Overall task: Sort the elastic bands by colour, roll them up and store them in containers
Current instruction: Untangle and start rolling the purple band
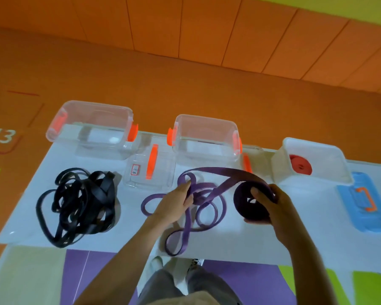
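Purple band (216, 171) is mid-roll: the right hand (275, 208) has its fingers curled round the dark coil (246, 205) near the middle of the counter (123, 234), and the left hand (176, 201) grips the loose loops lying beside it. Rolling looks roughly half done. The next move calls for feeding slack in flat, without twists, before the coil goes into the clear container (205, 137) behind; the black bands (79, 205) lie untouched
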Available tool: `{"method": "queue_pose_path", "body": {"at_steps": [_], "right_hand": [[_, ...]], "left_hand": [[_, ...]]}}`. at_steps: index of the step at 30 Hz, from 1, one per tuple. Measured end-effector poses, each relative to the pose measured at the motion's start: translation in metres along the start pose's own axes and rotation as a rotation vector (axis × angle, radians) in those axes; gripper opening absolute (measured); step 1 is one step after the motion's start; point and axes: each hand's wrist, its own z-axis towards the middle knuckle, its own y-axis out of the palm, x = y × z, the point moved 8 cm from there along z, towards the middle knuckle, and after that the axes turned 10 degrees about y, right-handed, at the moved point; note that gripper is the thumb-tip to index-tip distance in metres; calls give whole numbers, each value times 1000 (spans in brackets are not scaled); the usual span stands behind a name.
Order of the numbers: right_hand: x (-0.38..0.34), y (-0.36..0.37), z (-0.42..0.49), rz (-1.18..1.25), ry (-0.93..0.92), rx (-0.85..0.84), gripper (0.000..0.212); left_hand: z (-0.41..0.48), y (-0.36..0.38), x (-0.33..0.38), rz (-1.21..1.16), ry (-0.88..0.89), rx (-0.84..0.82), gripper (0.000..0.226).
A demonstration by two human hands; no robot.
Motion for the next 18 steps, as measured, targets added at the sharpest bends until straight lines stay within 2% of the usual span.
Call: {"method": "queue_pose_path", "body": {"at_steps": [3, 6, 9, 13, 18], "right_hand": [[4, 11, -9, -38, 0, 23, 22], [7, 23, -20, -27, -12, 24, 22], [10, 32, -28, -42, -25, 20, 26], [17, 32, -30, -45, -27, 66, 15], [15, 20, -22, -20, -36, 122, 18]], "left_hand": [[-11, -23, -14, -223, -129, 42, 47], [-14, -38, -25, -254, -187, -2, 34], [-7, -52, -31, -311, -187, -58, 29], [-8, -64, -17, -445, -139, -175, 29], [-20, -86, -4, -461, -100, -160, 39]]}}
